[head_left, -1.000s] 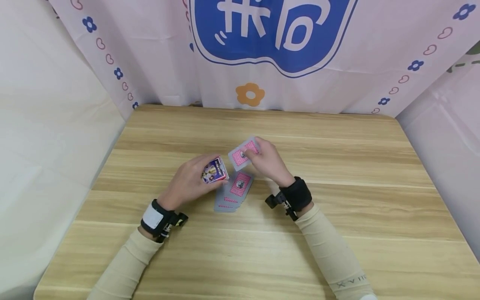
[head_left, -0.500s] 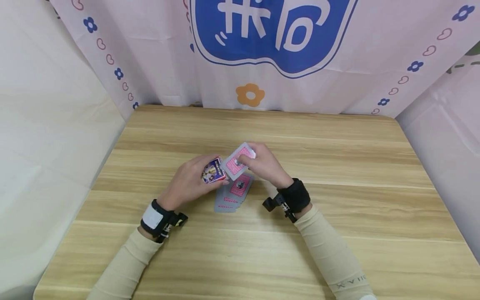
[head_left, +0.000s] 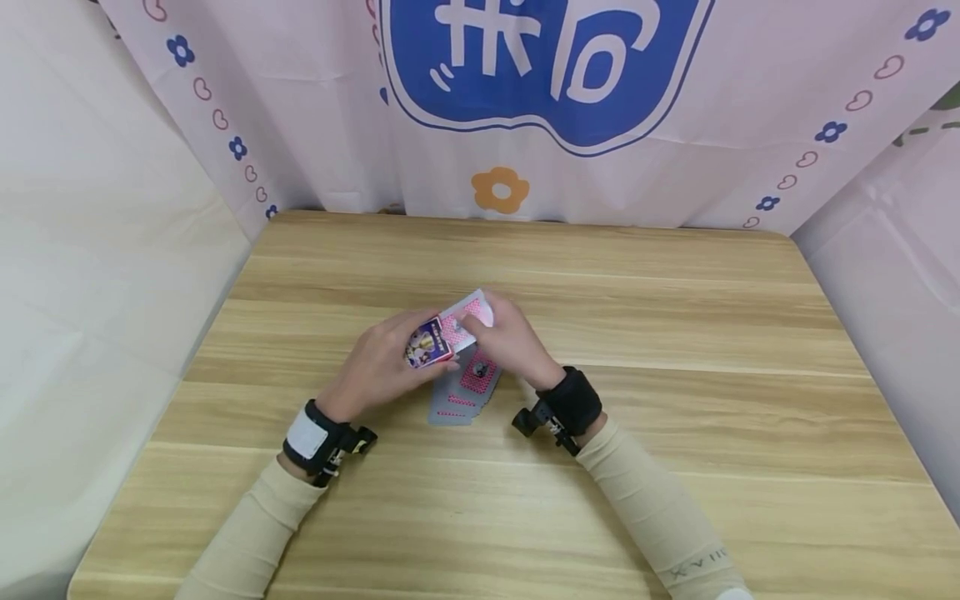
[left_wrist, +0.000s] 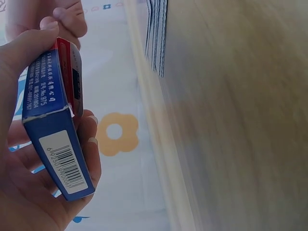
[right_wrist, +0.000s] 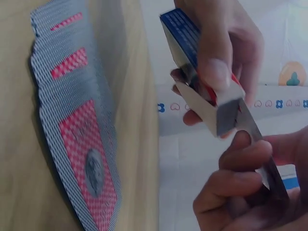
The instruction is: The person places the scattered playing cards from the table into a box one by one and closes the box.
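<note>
My left hand point(head_left: 378, 358) grips a small blue and red playing-card box point(head_left: 426, 343) from the side, thumb and fingers on opposite faces. In the left wrist view a barcode point(left_wrist: 65, 163) shows on the box's end. Between the thumb and fingers of my right hand point(head_left: 516, 340) is a playing card point(head_left: 467, 321) with a pink-and-white back; seen from the right wrist, it may be one card or a thin stack, I cannot tell. Its far end meets the box's open mouth, beside a raised white flap point(right_wrist: 197, 103). Beneath both hands, overlapping playing cards point(right_wrist: 89, 163) lie face down on the table.
The wood-grain table point(head_left: 712, 358) reaches out on both sides of the hands. Behind it hangs a white cloth point(head_left: 322, 133) with a blue emblem and flower prints. A black camera strap point(head_left: 576, 402) is on each wrist.
My right hand has moved left and slightly down with the card, from apart from the box to its open end. The left hand, box and cards on the table have stayed nearly still.
</note>
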`<state>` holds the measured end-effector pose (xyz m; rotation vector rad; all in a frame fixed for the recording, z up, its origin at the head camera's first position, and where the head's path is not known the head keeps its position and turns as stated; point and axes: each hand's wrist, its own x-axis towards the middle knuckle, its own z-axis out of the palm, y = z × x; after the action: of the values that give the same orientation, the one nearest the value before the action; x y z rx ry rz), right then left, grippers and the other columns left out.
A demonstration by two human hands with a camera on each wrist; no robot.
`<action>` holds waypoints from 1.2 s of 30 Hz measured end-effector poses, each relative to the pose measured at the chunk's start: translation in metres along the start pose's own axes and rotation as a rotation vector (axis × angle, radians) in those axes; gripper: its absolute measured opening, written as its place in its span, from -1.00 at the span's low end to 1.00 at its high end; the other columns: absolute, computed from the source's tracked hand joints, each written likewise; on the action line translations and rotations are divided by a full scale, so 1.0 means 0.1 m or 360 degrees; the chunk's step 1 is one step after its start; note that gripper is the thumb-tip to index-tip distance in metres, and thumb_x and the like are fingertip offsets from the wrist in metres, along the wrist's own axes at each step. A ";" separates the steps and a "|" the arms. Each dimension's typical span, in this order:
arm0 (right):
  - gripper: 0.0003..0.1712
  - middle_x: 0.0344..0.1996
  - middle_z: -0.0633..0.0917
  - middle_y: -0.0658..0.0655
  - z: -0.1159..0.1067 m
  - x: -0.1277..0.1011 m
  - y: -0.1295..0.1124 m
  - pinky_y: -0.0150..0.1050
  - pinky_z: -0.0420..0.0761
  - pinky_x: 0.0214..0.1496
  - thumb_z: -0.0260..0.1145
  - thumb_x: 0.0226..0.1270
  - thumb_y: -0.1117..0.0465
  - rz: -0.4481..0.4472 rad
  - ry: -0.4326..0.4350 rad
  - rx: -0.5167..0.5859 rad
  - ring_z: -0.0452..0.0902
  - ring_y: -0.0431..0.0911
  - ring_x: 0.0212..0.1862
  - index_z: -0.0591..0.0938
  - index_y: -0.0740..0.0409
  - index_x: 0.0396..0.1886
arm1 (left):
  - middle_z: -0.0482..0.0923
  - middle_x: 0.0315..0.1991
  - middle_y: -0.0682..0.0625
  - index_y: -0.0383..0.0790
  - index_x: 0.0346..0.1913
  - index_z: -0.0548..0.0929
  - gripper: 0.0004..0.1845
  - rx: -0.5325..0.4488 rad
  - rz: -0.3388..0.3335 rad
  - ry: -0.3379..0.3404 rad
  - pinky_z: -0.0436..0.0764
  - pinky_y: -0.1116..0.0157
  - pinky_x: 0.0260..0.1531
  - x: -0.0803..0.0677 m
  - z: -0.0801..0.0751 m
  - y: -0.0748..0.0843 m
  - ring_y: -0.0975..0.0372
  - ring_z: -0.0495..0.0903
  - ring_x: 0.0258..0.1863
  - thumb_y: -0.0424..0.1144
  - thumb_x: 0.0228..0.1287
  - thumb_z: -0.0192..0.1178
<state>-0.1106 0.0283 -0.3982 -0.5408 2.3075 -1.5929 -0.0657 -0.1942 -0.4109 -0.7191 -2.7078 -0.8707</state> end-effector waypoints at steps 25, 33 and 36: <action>-0.93 -0.27 0.74 0.12 0.12 -0.05 -0.03 -0.36 0.55 -0.23 0.33 0.52 0.27 -0.0237 0.0038 -0.0148 0.60 -0.13 -0.27 0.71 0.18 -0.18 | 0.75 0.09 -0.23 -0.34 0.32 0.60 -0.20 0.0044 0.0041 0.0009 0.76 0.15 -0.18 0.01 0.00 0.02 0.08 0.76 -0.09 0.04 0.12 0.61; -0.82 -0.24 0.81 0.15 -0.02 -0.07 -0.11 -0.31 0.61 -0.19 0.29 0.54 0.26 -0.0360 -0.0042 -0.0417 0.66 -0.08 -0.23 0.80 0.17 -0.07 | 0.75 0.06 -0.23 -0.34 0.32 0.59 -0.20 0.0032 0.0005 0.0047 0.75 0.12 -0.18 0.01 -0.01 -0.02 0.09 0.76 -0.12 0.02 0.10 0.63; -0.82 -0.24 0.80 0.16 -0.13 -0.05 -0.08 -0.31 0.60 -0.19 0.31 0.53 0.22 -0.0298 -0.0023 -0.0512 0.65 -0.10 -0.24 0.79 0.18 -0.10 | 0.75 0.05 -0.23 -0.34 0.34 0.58 -0.17 0.0046 -0.0022 0.0043 0.75 0.11 -0.18 0.00 -0.03 -0.02 0.09 0.75 -0.14 0.04 0.09 0.63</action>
<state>-0.1105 0.0386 -0.3865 -0.8613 2.5839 -1.2876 -0.0664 -0.1975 -0.4099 -0.6788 -2.6988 -0.8366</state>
